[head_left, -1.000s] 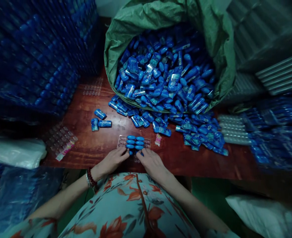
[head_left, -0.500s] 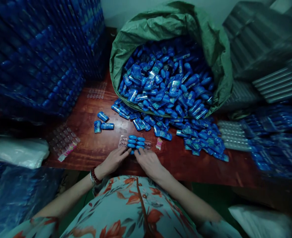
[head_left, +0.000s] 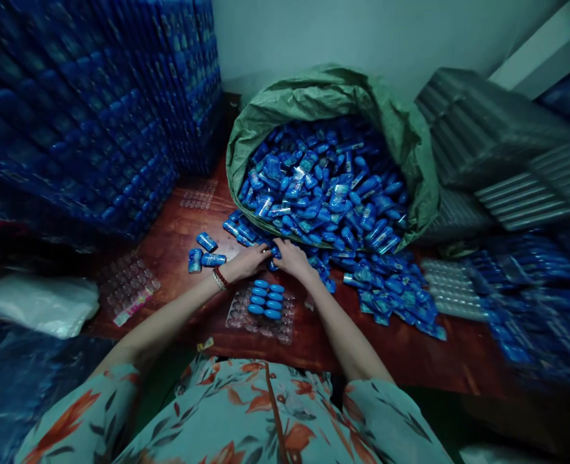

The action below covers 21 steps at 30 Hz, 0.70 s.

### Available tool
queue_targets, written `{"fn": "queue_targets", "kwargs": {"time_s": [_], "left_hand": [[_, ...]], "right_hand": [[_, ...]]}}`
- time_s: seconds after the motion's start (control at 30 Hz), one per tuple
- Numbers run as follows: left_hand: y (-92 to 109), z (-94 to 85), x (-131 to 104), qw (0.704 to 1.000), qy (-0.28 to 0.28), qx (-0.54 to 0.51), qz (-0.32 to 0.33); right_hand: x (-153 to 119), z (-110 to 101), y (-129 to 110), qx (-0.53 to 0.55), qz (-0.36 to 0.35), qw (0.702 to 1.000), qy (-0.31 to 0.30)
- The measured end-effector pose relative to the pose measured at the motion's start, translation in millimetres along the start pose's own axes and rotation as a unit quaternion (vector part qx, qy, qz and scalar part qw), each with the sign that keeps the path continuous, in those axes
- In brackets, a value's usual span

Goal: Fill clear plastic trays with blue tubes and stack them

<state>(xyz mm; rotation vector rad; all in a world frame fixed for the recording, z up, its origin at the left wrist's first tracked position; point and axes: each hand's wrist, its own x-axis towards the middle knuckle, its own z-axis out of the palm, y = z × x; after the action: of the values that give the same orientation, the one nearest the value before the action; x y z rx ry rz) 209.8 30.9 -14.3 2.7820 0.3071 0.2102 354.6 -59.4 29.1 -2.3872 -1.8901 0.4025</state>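
Both of my hands reach to the front edge of the heap of blue packets. My left hand [head_left: 252,261], with beaded bracelets at the wrist, has its fingers closed on blue packets. Close beside it, my right hand [head_left: 289,256] grips a blue packet too, its fingers curled. Below them a clear blister tray [head_left: 239,316] lies on the red-brown table, holding two columns of blue oval pieces [head_left: 258,300]. The green sack [head_left: 246,122] lies open behind the hands, full of blue packets [head_left: 309,187].
Tall stacks of blue packs [head_left: 120,116] rise at the left. Several loose packets [head_left: 206,241] and another clear tray [head_left: 127,283] lie left of my hands. Grey tray stacks [head_left: 488,129] and blue packs [head_left: 531,303] stand at the right.
Both hands have moved forward from the blister tray to the packet heap. The whole tray now shows, with more blue pieces visible. The view has tilted up.
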Motion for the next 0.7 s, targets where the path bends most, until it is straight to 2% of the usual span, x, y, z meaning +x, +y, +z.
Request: {"fn": "queue_targets", "kwargs": {"time_s": [0.1, 0.17, 0.27, 0.33, 0.4, 0.53, 0.63, 0.7], "left_hand": [[2, 4.5, -1, 0.999, -0.007, 0.039, 0.004], [4, 5.4, 0, 0.998, -0.004, 0.065, 0.018], [5, 5.6, 7, 0.994, -0.021, 0.084, 0.061], [3, 6.8, 12, 0.992, -0.046, 0.079, 0.092], [1, 9.2, 13, 0.988, -0.064, 0.079, 0.113], [-6, 15.8, 3, 0.987, -0.063, 0.093, 0.118], [-10, 18.8, -6, 0.985, -0.051, 0.12, 0.112], [-12, 17.9, -12, 0.984, -0.034, 0.133, 0.111]], "right_hand": [[-28, 5, 19, 0.13, -0.017, 0.985, 0.11], [-56, 11, 31, 0.255, 0.015, 0.951, 0.174], [-100, 23, 41, 0.403, 0.133, 0.891, 0.16], [-129, 31, 42, 0.443, 0.179, 0.865, 0.152], [-154, 39, 36, 0.436, 0.173, 0.869, 0.158], [-188, 56, 10, 0.427, 0.097, 0.891, 0.116], [-193, 70, -9, 0.39, 0.014, 0.909, 0.145], [-189, 75, -17, 0.309, -0.05, 0.937, 0.154]]}}
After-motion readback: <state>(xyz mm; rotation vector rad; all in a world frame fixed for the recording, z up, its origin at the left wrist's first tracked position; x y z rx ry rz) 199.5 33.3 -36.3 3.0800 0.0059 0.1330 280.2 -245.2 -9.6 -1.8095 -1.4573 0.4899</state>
